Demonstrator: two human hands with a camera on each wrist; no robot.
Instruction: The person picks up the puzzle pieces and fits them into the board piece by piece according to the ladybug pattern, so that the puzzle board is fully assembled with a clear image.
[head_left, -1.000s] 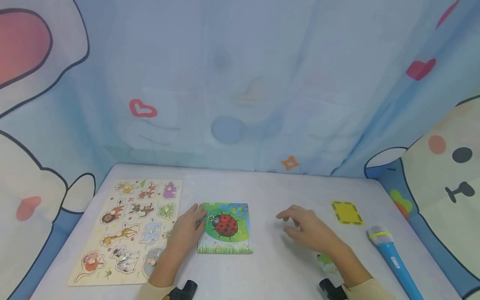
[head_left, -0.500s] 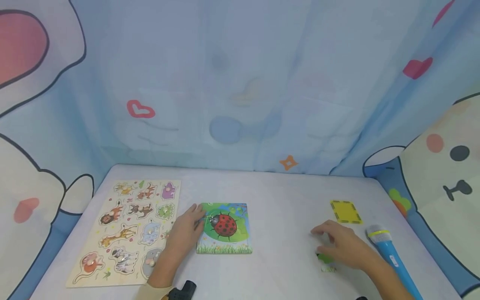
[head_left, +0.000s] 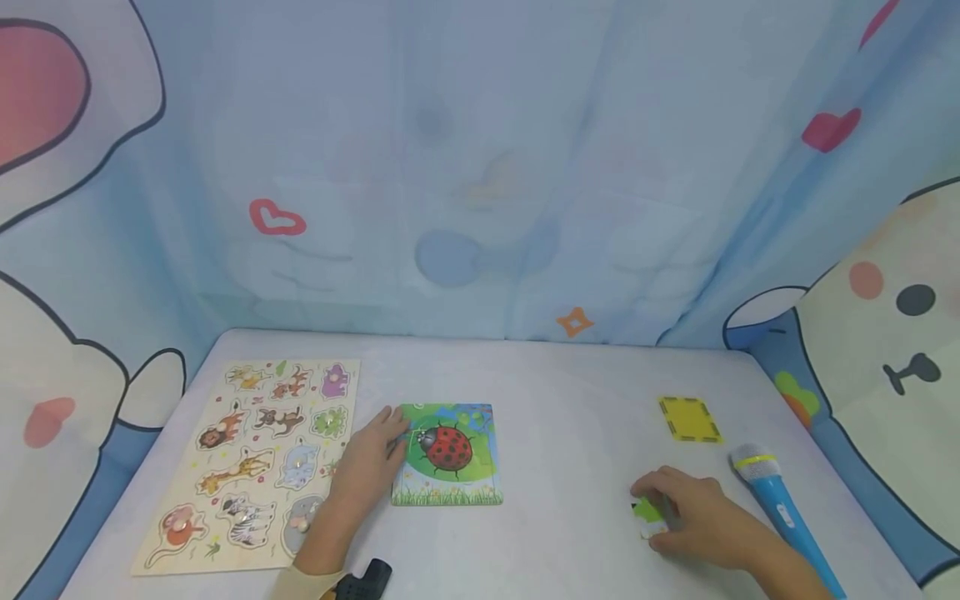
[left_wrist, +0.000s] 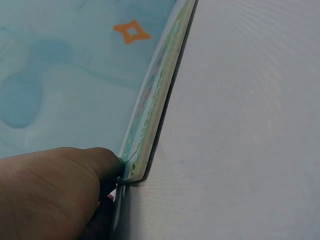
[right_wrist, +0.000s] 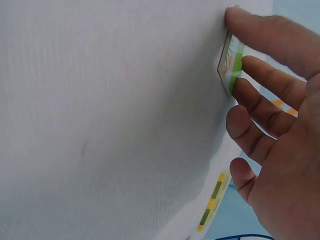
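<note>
A square ladybug jigsaw puzzle [head_left: 447, 450] lies flat on the white table. My left hand [head_left: 367, 462] rests against its left edge, with the thumb [left_wrist: 102, 160] touching near a corner in the left wrist view. To the right, my right hand [head_left: 701, 517] pinches a small green and white puzzle piece [head_left: 649, 515] by its edges, between the thumb and the fingers. The same puzzle piece [right_wrist: 232, 65] stands close to the table surface in the right wrist view. Fingers cover part of it.
A wooden animal peg board [head_left: 247, 467] lies left of the left hand, partly under that forearm. Beyond the right hand is a flat yellow square [head_left: 690, 418]. A blue toy microphone [head_left: 783, 512] lies beside the right forearm. A patterned curtain [head_left: 480, 167] hangs behind the table.
My right hand has moved right and toward me, down to the small puzzle piece, and now grips it. The left hand has stayed at the ladybug puzzle.
</note>
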